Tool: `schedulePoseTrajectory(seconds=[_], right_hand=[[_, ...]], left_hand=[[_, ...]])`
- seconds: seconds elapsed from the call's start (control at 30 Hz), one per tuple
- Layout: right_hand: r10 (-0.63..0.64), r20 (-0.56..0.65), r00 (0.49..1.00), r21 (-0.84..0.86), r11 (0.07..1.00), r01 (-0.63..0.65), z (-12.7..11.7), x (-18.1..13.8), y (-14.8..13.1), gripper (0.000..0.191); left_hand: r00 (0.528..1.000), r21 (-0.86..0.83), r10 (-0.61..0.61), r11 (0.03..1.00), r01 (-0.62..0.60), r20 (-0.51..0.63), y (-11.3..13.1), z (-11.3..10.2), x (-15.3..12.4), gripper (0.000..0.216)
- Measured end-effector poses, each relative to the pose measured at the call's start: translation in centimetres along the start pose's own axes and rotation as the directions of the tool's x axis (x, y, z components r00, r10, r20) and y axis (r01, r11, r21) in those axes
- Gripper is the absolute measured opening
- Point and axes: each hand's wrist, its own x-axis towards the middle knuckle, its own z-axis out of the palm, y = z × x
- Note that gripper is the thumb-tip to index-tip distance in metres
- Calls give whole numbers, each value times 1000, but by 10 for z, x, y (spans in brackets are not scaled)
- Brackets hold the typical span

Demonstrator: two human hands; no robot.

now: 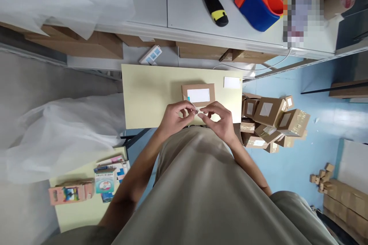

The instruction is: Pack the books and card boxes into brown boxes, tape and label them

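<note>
Brown box on the yellow table already wears a white label, the left hand and right hand both pinch a white scrap just before it, and more labelled boxes lie piled on the floor.

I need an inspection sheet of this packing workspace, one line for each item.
Surface: pale yellow table, smooth top.
Job's things: cardboard box with white label; small white slip above it.
Clutter: loose white label at the table's far right corner.
Grippers: left hand and right hand both pinch the slip.
Cables: white cable below the shelf; power strip behind the table.
Surroundings: taped boxes piled on blue floor; knife and tape dispenser on shelf.
</note>
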Motion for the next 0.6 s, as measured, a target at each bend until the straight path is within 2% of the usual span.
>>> schedulePoseTrajectory(seconds=[0.1, 0.33, 0.47, 0.6], right_hand=[[-9, -21, 1000, -70, 998, 7, 17, -7, -12, 15], [-51, -44, 998, -204, 978, 41, 40, -20, -9, 15], [20, -79, 997, -213, 976, -36, 38, -33, -4, 17], [84, -168, 982, -196, 974, -117, 21, -46, 6, 21]], left_hand=[[998, 48, 40, 998, -42, 42, -2, -12, -5, 10], [990, 71, 69, 994, -78, 122, -10, -30, -19, 11], [990, 126, 6, 992, -24, 139, -31, -34, -22, 10], [991, 251, -96, 966, 71, 91, -60, -36, -21, 7]])
